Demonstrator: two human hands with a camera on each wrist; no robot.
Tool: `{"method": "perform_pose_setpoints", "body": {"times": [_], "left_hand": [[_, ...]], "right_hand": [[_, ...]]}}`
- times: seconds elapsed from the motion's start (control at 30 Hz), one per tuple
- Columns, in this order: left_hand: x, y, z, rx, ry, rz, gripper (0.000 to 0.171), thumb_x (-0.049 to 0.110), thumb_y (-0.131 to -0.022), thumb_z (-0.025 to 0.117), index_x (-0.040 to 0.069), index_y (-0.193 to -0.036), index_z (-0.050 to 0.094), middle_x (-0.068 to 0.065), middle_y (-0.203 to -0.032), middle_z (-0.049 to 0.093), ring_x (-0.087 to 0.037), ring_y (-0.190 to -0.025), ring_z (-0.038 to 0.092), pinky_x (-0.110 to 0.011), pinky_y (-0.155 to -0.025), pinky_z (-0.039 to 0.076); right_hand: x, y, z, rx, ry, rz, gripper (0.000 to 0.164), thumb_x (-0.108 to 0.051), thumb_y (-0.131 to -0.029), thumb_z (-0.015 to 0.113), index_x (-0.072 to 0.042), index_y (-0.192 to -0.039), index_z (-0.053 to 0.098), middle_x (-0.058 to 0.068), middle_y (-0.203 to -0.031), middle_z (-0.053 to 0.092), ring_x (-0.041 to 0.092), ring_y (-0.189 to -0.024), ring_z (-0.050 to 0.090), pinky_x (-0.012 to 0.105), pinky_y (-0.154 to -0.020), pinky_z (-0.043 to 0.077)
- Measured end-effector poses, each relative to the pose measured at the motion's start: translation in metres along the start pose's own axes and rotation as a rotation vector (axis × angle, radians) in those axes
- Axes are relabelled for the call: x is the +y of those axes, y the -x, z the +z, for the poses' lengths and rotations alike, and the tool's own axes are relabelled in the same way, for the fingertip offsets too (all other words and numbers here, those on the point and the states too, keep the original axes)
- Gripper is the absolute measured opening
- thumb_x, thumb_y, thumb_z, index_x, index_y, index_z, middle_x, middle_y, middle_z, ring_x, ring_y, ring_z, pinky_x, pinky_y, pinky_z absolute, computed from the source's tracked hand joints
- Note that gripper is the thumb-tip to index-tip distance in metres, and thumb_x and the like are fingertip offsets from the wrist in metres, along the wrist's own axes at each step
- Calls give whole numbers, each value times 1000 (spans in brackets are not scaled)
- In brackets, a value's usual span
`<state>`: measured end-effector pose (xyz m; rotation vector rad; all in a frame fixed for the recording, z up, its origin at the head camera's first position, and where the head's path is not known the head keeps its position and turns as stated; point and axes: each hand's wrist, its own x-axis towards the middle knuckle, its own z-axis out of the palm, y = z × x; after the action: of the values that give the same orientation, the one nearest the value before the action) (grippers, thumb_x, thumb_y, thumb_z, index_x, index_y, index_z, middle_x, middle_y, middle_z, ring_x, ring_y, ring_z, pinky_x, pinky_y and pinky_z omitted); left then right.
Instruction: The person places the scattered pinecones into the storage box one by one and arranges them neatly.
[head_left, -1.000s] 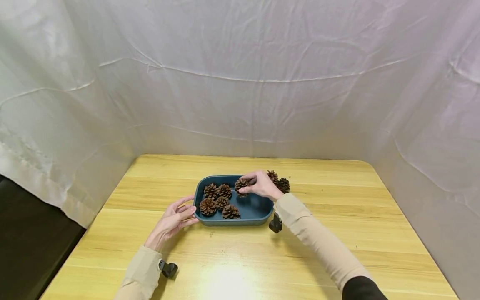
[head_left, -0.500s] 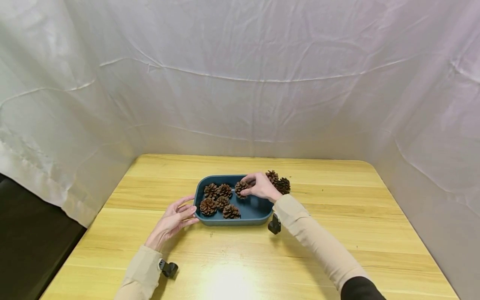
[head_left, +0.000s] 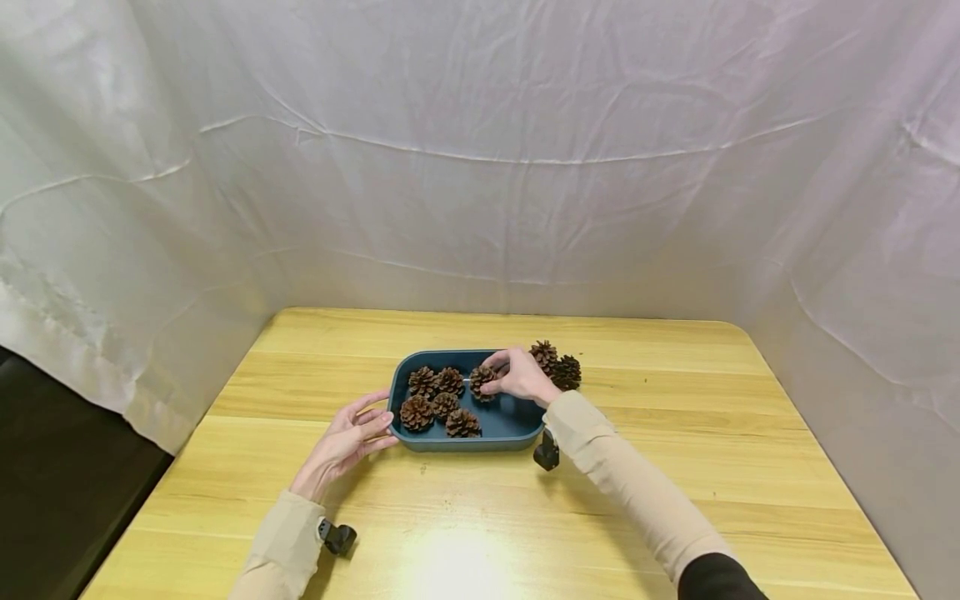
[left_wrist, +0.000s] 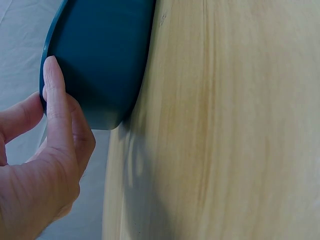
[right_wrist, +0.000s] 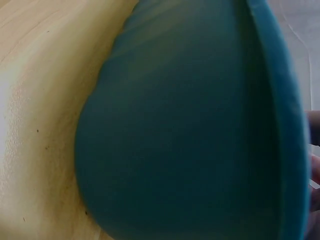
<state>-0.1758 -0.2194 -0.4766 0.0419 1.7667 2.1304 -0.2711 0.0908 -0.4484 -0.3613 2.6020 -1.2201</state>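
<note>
A dark teal rectangular tray [head_left: 472,445] with rounded corners sits on the table, several brown pinecones [head_left: 416,413] grouped in its left half. My left hand [head_left: 341,446] holds the tray's left end, thumb at the rim and other fingers along the outer wall; the left wrist view shows this grip on the rim [left_wrist: 46,45]. Reaching over the tray's right side, my right hand [head_left: 523,377] pinches a pinecone [head_left: 480,385] between thumb and fingers, low inside the tray. In the right wrist view the tray's outer wall [right_wrist: 180,125] hides most of that hand.
Two more pinecones [head_left: 567,372] lie on the wooden table [head_left: 675,450] just beyond the tray's back right corner, close by my right wrist. A pale hanging cloth [head_left: 480,208] encloses the table at the back and sides.
My right hand has come down and slightly nearer to me with the pinecone, deeper into the tray. The left hand and the tray stay in place.
</note>
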Motion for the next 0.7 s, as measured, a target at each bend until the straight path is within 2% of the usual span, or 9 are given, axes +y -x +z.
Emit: {"method": "perform_pose_setpoints", "body": {"times": [0.2,0.43,0.7], "left_hand": [[0,0,0,4,-1,-3,66,5,-103,53,-3,-158,17,-1,-110,62,-11,-91,68,-23,-85,64],[0,0,0,11,4,-4,67,5,-103,54,-3,-158,17,-1,-108,62,-10,-89,68,-23,-85,64],[0,1,0,4,3,0,67,5,-103,53,-4,-158,17,-1,-109,62,-10,-91,68,-23,-85,64]], "right_hand": [[2,-1,2,17,-5,13,38,-14,-81,85,-11,-117,73,9,-116,71,19,-93,65,36,-80,59],[3,0,6,36,26,19,38,-14,-81,85,-12,-118,73,9,-121,71,21,-98,68,38,-85,61],[2,1,7,27,30,-25,39,-11,-82,83,-7,-120,72,15,-124,69,26,-103,69,39,-89,61]]}}
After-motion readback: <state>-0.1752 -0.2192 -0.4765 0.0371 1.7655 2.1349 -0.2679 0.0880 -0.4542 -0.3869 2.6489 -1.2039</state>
